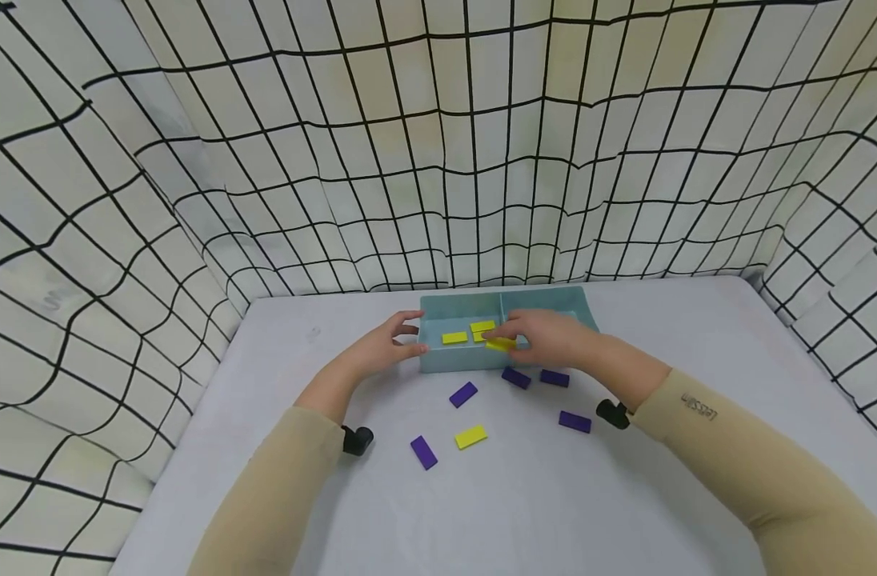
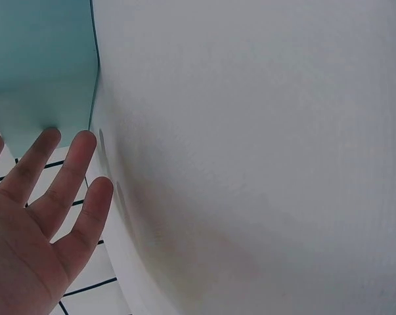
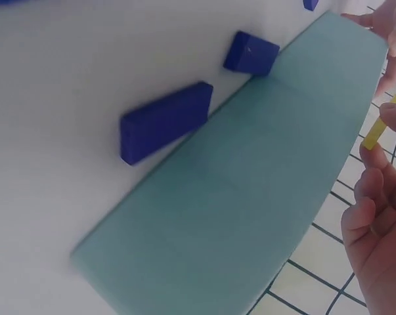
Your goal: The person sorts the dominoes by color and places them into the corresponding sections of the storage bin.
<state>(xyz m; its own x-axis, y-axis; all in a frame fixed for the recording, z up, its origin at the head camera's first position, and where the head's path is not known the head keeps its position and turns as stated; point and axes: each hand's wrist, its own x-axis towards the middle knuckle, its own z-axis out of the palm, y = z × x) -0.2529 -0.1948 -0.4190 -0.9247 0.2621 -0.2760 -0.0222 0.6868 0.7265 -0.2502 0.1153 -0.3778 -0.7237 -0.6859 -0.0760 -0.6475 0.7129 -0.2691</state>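
A pale teal box point(image 1: 460, 360) with a divider stands near the back of the table. Several yellow blocks point(image 1: 454, 338) lie in its left compartment. Over the box's front rim, my right hand point(image 1: 550, 336) pinches a yellow block point(image 3: 375, 131) between thumb and fingers. My left hand point(image 1: 381, 344) is at the box's left end, its fingers point(image 2: 79, 154) loosely extended with fingertips right at the end wall. In the left wrist view, nothing shows in the palm. The right compartment is partly hidden behind my right hand.
On the white table point(image 1: 381, 512), in front of the box, lie a single yellow block point(image 1: 470, 437) and several purple blocks point(image 1: 423, 453). Two purple blocks are close to the box's front wall, one of them a purple block point(image 3: 168, 121). Black netting point(image 1: 438, 160) over white sheeting rises behind and beside the table.
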